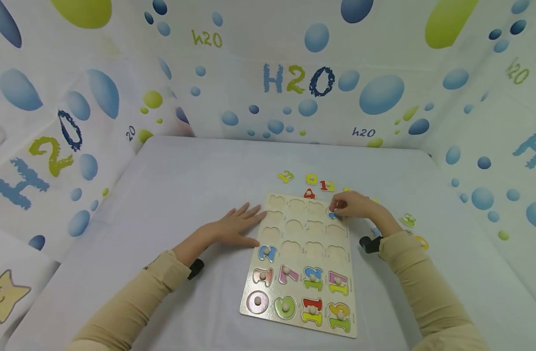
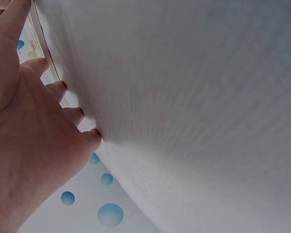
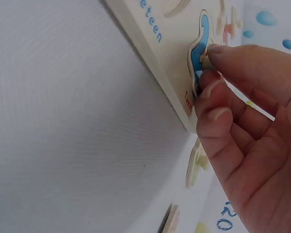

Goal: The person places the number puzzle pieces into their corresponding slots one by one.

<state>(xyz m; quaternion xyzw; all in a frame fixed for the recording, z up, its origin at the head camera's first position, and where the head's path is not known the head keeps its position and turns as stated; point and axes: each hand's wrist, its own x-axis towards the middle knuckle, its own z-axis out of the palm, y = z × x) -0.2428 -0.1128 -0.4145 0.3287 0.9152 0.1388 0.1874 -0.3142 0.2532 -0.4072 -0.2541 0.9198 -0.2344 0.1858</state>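
Observation:
A wooden number puzzle board [image 1: 280, 234] lies on the white table, with knobbed number pieces in its near rows and bare recesses in its far rows. My right hand [image 1: 354, 204] is over the far right corner of the board. Its thumb and fingers pinch the knob of a blue number piece [image 3: 199, 51], which stands tilted at the corner recess in the right wrist view; the fingers hide part of it. Spread out flat, my left hand [image 1: 233, 226] touches the board's left edge with its fingertips and thumb and holds no piece.
Loose number pieces lie beyond the board, among them a yellow zero [image 1: 311, 179], a red four [image 1: 309, 193] and a yellow piece [image 1: 286, 176]. A green piece [image 1: 408, 220] and an orange piece [image 1: 422, 243] lie to the right, near my right forearm. Patterned curtains surround the table.

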